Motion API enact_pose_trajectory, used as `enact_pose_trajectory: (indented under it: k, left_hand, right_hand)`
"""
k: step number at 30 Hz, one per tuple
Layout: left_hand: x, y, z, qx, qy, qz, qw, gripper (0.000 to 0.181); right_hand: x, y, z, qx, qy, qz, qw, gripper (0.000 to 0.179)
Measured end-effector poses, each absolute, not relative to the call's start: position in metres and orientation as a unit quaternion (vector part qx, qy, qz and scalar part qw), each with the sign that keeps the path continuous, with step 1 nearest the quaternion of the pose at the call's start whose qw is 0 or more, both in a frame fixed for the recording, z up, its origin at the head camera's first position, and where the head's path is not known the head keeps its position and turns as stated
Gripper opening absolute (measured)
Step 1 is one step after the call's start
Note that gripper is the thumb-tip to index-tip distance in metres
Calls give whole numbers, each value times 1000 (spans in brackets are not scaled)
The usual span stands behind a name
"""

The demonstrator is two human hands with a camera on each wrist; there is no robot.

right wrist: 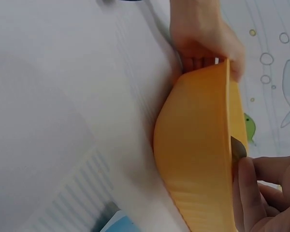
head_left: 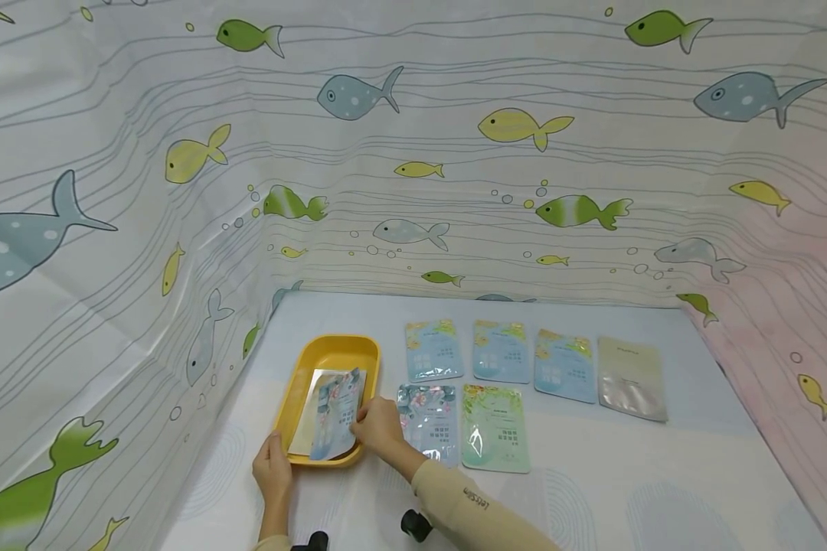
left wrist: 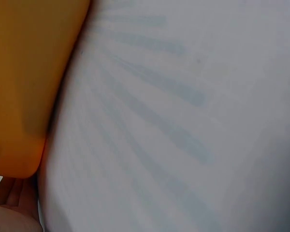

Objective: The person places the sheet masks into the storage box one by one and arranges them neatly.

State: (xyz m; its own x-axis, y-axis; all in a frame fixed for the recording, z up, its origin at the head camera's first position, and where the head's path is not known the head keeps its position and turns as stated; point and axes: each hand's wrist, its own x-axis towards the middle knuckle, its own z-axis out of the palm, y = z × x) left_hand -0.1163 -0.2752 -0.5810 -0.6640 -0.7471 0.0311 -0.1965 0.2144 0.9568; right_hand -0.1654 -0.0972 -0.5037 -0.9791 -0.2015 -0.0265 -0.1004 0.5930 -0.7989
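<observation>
A yellow tray (head_left: 344,350) stands at the left of the table, with a pale silvery packet (head_left: 304,440) lying in it. My left hand (head_left: 272,468) grips its near left corner, thumb over the rim and fingers underneath, as the right wrist view shows. My right hand (head_left: 382,427) is at the tray's right side and pinches the edge of a blue flowered sheet mask packet (head_left: 338,413), which is tilted above the pale one. In the right wrist view the tray's wall (right wrist: 198,145) hides most of that packet. Only part of my left hand (left wrist: 14,208) shows in the left wrist view.
Right of the tray lie another flowered packet (head_left: 429,421) and a green packet (head_left: 495,428). Behind them is a row of blue packets (head_left: 500,352) ending in a silver packet (head_left: 632,379). Fish-printed cloth (head_left: 455,184) walls the table's back and sides.
</observation>
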Motion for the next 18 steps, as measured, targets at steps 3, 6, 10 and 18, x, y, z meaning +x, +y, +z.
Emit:
enact_pose_trajectory:
  k: [3, 6, 10, 18]
  left_hand:
    - [-117, -275, -580, 317, -734, -543, 256, 44]
    - [-116, -275, -580, 312, -733, -549, 254, 44]
    - [-115, -276, -580, 310, -735, -550, 248, 46]
    - [-114, -276, -583, 314, -733, -542, 264, 43]
  right_hand:
    - [-166, -97, -504, -85, 893, -437, 57, 8]
    - [-166, -96, -505, -85, 892, -439, 65, 9]
    - [-165, -95, -507, -81, 881, -459, 76, 15]
    - [-161, -90, -513, -86, 850, -515, 72, 19]
